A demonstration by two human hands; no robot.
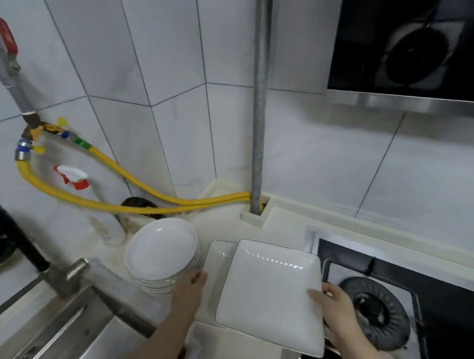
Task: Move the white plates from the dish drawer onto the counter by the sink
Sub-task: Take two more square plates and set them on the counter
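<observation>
square white plate (271,295), right hand (336,308) fingers gripping its right edge

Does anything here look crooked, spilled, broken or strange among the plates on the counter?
Nothing is spilled or broken. Only the white square plate, held by the left hand and right hand, sits tilted, overlapping another white square plate and reaching over the black gas stove. The stack of round white plates leans slightly.

Pale tiled wall (160,54), black range hood (415,46) above.
</observation>
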